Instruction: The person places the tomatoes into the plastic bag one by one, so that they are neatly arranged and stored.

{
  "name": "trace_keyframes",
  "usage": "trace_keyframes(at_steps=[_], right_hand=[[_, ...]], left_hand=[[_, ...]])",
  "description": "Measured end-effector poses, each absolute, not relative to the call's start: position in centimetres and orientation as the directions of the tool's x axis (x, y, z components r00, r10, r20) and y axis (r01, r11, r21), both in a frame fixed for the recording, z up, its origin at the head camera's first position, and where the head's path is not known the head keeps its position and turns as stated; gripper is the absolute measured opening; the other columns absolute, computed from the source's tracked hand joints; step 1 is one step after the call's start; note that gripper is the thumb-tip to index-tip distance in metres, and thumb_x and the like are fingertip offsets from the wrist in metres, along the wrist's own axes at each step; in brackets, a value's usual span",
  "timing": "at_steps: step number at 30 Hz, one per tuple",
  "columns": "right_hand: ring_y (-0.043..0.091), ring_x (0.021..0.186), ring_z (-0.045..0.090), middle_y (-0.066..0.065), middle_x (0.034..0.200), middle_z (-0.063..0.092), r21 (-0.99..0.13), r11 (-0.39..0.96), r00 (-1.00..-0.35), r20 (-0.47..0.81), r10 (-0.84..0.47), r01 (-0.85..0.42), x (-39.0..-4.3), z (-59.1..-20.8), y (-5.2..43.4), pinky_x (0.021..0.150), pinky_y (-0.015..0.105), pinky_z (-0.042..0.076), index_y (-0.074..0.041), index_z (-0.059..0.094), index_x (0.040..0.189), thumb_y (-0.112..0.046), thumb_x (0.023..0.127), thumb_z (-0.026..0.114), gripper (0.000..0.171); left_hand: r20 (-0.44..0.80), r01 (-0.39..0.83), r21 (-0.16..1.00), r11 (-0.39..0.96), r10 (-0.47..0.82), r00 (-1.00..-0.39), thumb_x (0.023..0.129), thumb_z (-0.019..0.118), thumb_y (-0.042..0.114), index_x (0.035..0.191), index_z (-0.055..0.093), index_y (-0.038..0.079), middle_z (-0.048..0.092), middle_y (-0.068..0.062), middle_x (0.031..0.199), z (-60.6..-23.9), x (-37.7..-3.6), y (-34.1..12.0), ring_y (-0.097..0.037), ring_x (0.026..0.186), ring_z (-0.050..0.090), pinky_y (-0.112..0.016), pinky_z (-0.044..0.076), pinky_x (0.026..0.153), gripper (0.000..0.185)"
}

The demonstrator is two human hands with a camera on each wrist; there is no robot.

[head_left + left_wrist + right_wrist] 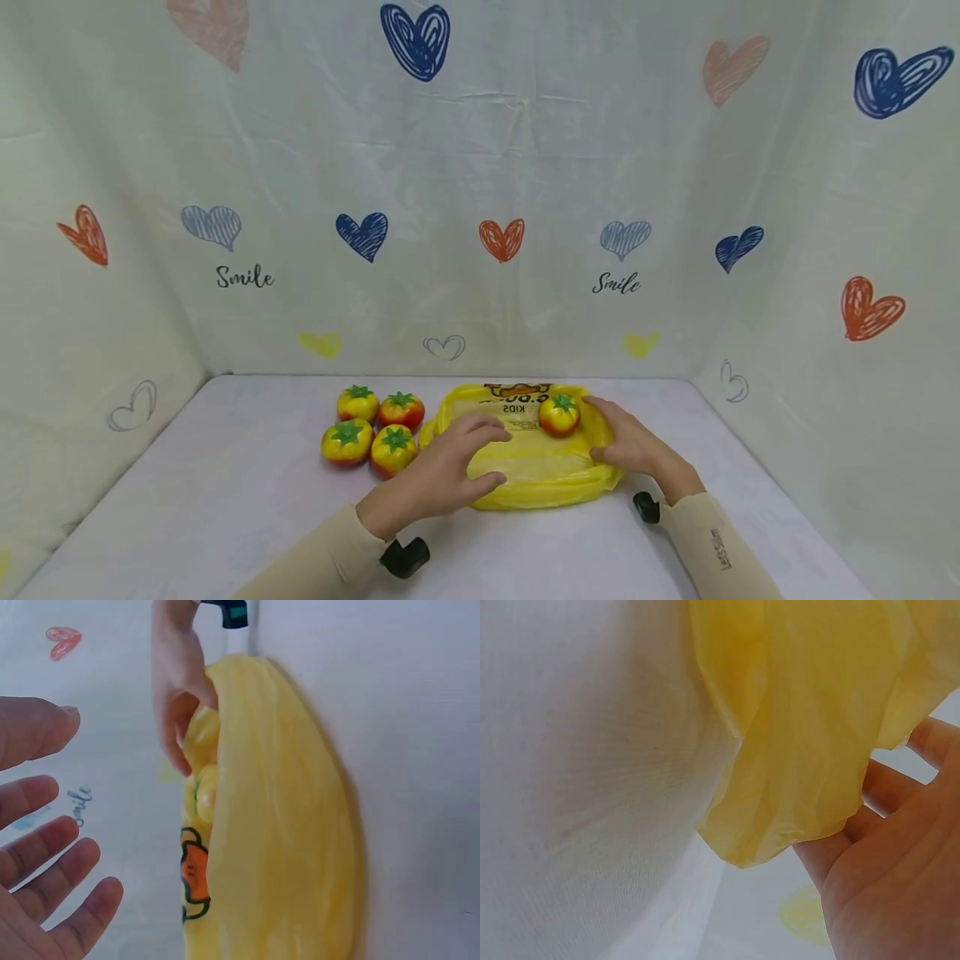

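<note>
A yellow plastic bag (540, 492) with a printed cartoon lies spread on the table, its mouth gaping. Inside it sits a red-and-yellow toy tomato (559, 415) with a green star-shaped top. My left hand (450, 467) hovers over the bag's left side, fingers parted and holding nothing; in the left wrist view, that hand's fingers (64, 851) are spread beside the bag. At the bag's right rim is my right hand (637, 442), thumb and fingers apart, close to the tomato. The right wrist view shows its fingers (889, 784) partly hidden behind the yellow plastic.
Several more toy tomatoes (348, 442) stand grouped on the white table (247, 483), left of the bag. A pale curtain (525, 167) printed with hearts encloses the back and sides. A black wrist device (405, 557) sits at the left sleeve.
</note>
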State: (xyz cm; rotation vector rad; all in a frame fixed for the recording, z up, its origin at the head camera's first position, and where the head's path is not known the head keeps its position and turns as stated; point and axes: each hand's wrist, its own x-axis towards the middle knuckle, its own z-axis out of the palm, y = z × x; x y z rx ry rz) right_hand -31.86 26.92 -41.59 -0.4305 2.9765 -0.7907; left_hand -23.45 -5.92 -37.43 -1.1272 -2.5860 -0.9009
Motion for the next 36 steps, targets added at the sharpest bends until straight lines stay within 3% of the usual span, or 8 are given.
trace_keyframes(at_steps=[18, 36], right_hand=[[0.038, 0.136, 0.031, 0.014, 0.15, 0.033, -0.485, 0.832, -0.96, 0.06, -0.274, -0.268, -31.9, -41.9, 26.9, 0.108, 0.06, 0.024, -0.014, 0.033, 0.147, -0.015, 0.076, 0.073, 0.082], [0.038, 0.136, 0.03, 0.013, 0.151, 0.032, -0.494, 0.835, -0.965, 0.036, -0.259, -0.243, -31.9, -41.7, 26.9, 0.108, 0.061, 0.023, -0.015, 0.033, 0.148, -0.016, 0.076, 0.073, 0.082]], left_hand=[[0.496, 0.677, 0.446, 0.585, 0.468, -0.731, 0.079, 0.079, 0.02, 0.12, 0.061, 0.017, 0.051, 0.004, 0.125, -37.9, -22.7, -10.7, -0.012, 0.115, 0.049, -0.035, 0.047, 0.096, 0.045], [0.516, 0.616, 0.409, 0.673, 0.386, -0.764, 0.079, 0.079, 0.017, 0.12, 0.062, 0.016, 0.053, 0.001, 0.125, -38.7, -23.2, -15.4, -0.019, 0.116, 0.05, -0.043, 0.047, 0.095, 0.045]])
